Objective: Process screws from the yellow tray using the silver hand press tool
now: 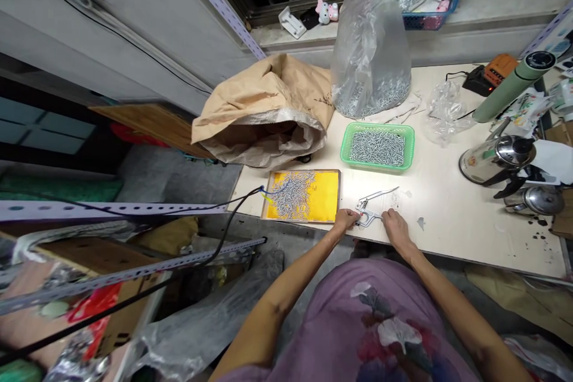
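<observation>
Near the front edge of the table, a small silver metal piece with an open loop [367, 218] lies between my two hands. My left hand [346, 219] is closed on its left end, where a small red spot shows. The fingers of my right hand [396, 228] pinch the piece's right end. Just beyond it lies a thin, long metal tool [380, 193], apart from my right hand. Left of my left hand is a shallow yellow-bottomed tray [326, 198] with many small metal pins or rivets [293, 196]. A green basket [377, 166] farther back holds more such pieces.
A large brown paper sack [268, 92] lies open at the back left beside a clear plastic bag [371, 54] of metal pieces. On the right stand a green flask [513, 88], a steel kettle [496, 158] and a smaller pot [537, 200]. A black cable [224, 230] hangs by the tray.
</observation>
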{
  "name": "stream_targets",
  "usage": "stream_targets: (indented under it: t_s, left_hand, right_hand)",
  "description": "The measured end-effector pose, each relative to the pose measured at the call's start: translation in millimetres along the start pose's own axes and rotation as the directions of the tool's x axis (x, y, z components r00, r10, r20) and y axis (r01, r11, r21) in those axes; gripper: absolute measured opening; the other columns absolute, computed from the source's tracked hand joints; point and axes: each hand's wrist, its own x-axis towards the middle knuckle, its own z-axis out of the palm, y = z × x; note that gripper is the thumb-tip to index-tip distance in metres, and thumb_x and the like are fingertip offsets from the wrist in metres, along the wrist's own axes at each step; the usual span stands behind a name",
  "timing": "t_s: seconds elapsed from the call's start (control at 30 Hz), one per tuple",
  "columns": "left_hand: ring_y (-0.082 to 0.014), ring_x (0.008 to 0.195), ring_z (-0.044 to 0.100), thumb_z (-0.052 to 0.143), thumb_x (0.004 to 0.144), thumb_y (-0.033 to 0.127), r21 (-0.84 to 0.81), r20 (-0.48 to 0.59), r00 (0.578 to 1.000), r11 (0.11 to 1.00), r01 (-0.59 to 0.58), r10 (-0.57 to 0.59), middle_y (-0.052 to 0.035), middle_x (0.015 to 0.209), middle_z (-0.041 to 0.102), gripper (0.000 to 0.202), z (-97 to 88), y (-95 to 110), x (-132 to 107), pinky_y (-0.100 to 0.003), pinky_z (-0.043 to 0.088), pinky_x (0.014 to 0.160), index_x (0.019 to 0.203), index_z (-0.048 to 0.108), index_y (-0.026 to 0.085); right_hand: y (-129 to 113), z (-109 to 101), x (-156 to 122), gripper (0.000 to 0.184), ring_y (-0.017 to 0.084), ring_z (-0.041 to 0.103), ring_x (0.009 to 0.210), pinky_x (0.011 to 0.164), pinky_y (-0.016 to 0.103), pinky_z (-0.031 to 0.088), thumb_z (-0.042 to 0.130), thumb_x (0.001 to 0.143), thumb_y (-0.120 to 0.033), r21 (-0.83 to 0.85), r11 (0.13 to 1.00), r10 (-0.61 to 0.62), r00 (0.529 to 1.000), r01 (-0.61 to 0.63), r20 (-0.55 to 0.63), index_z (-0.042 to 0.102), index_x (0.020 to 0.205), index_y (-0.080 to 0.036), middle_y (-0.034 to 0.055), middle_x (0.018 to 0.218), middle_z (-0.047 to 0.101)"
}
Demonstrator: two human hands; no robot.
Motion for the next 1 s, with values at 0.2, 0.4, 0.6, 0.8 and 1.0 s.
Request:
stream_targets:
  t_s: [0.2, 0.4, 0.6, 0.8, 1.0]
  left_hand:
    - [-0.0042, 0.039, 0.046, 0.071, 0.072, 0.019, -0.073, 0.013, 0.999, 0.996, 0.044, -0.043, 0.0052, 0.043, 0.051, 0.013, 2.0, -2, 4, -0.014, 0.039, 0.044, 0.066, 0.063, 0.010]
    - [-0.0039, 0.040, 0.049, 0.069, 0.073, 0.015, -0.056, 0.020, 0.999, 0.997, 0.049, -0.048, 0.0048, 0.045, 0.054, 0.009, 3.1, -2, 6, -0.014, 0.046, 0.049, 0.069, 0.064, 0.009]
    - [-0.0063, 0.045, 0.056, 0.067, 0.073, 0.016, -0.016, -0.031, 0.998, 0.998, 0.055, -0.055, 0.0028, 0.048, 0.057, 0.008, 8.8, -1, 1, -0.016, 0.051, 0.053, 0.071, 0.065, 0.009]
    - [-0.0072, 0.048, 0.058, 0.067, 0.074, 0.020, 0.040, -0.078, 0.996, 0.998, 0.042, -0.039, 0.0006, 0.055, 0.062, 0.011, 13.3, -3, -3, -0.016, 0.051, 0.054, 0.075, 0.066, 0.009]
    - [-0.0049, 0.041, 0.052, 0.066, 0.077, 0.018, -0.009, -0.027, 0.997, 0.998, 0.067, -0.067, 0.0047, 0.047, 0.053, 0.010, 9.3, 0, -4, -0.018, 0.053, 0.055, 0.076, 0.064, 0.009]
  right_hand:
    - [-1, -2, 0, 0.023, 0.016, 0.050, 0.086, 0.068, 0.026, 0.034, 0.041, 0.091, -0.010, -0.015, 1.000, 0.012, 1.000, -0.012, 0.024, 0.059, 0.100, -0.018, 0.0069, 0.096, 0.058]
    - [-3, 0, 0, 0.024, 0.016, 0.050, 0.085, 0.069, 0.026, 0.034, 0.040, 0.090, -0.009, -0.025, 0.999, 0.020, 1.000, -0.019, 0.009, 0.059, 0.101, -0.018, 0.0080, 0.097, 0.058]
    - [-3, 5, 0, 0.024, 0.017, 0.049, 0.083, 0.070, 0.027, 0.035, 0.039, 0.090, -0.009, 0.001, 1.000, 0.029, 0.999, -0.029, -0.044, 0.060, 0.097, -0.019, 0.0076, 0.091, 0.057]
    - [-7, 4, -2, 0.027, 0.017, 0.050, 0.085, 0.071, 0.027, 0.035, 0.039, 0.087, -0.005, -0.004, 0.999, 0.041, 0.999, -0.041, -0.026, 0.060, 0.099, -0.018, 0.0085, 0.093, 0.057]
    - [5, -3, 6, 0.024, 0.022, 0.049, 0.103, 0.081, 0.032, 0.037, 0.053, 0.087, -0.023, 0.015, 1.000, 0.014, 0.999, -0.013, -0.037, 0.057, 0.110, -0.020, 0.0137, 0.121, 0.054]
